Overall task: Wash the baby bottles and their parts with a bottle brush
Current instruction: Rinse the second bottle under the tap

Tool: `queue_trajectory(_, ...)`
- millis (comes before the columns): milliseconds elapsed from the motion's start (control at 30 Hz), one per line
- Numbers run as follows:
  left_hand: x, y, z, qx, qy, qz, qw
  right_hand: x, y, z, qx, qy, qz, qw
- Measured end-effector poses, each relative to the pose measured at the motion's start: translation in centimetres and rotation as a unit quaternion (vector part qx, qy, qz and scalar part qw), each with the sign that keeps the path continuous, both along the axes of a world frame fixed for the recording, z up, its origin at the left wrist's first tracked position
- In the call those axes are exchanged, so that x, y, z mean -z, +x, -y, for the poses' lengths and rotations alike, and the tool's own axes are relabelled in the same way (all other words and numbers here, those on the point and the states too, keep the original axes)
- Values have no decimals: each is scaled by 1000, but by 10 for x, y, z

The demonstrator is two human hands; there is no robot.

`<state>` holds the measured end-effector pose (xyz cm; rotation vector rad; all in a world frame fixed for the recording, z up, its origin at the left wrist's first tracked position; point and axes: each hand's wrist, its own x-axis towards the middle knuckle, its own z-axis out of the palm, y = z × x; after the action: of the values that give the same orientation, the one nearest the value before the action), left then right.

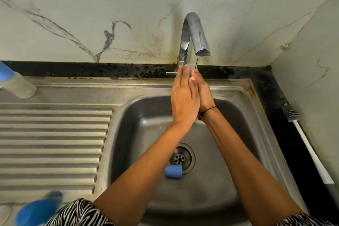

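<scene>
While thin water runs from 1 tap [196, 33], 2 hands, left hand [184, 97] flat, right hand [203, 93] grip unclear, 1 brush [304, 137].

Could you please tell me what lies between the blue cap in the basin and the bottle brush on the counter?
In the head view, the person's right forearm crosses above bare basin between the blue cap and the bottle brush.

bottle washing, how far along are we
Done: hard to tell. In hand: both hands, left hand over right hand, hold a small clear part under the tap's thin trickle. Left: blue cap in the sink; bottle brush lies unused.
</scene>
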<state>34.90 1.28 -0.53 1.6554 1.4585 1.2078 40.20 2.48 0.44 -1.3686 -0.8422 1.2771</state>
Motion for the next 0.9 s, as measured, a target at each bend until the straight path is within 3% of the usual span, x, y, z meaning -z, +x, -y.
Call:
queue_trajectory(133,-20,6,-28,25,-172,99,980,-6,9,13,24,-14,66,997)
queue_trajectory(200,-28,6,-45,46,-290,207,933,-8,12,18,32,-9,106,994)
queue_trajectory(267,-33,-1,-61,90,-402,273,869,-6,13,21,26,-9,79,997)
queue_trajectory(367,-31,-10,-68,137,-445,322,825,-3,9,20,30,-8,30,999)
queue_trajectory(433,-25,-6,-65,99,-389,320,858,-1,5,16,38,-17,44,998)
queue_trajectory(500,-24,-3,-49,59,-264,190,944,0,5,7,40,-28,36,998)
queue_trajectory(533,-20,2,-38,66,-198,114,971,0,6,0,39,-26,-11,999)
queue_trajectory(600,-9,7,-11,73,-79,25,994,2,11,-14,45,-4,-55,997)
queue_trajectory(700,1,8,4,45,-44,52,997,8,17,-18,24,2,10,1000)
queue_trajectory(800,-7,10,-14,11,-167,87,982,9,18,-2,-9,-15,36,999)
queue_trajectory(900,-20,2,-29,30,-336,259,905,1,17,17,-30,-29,112,993)
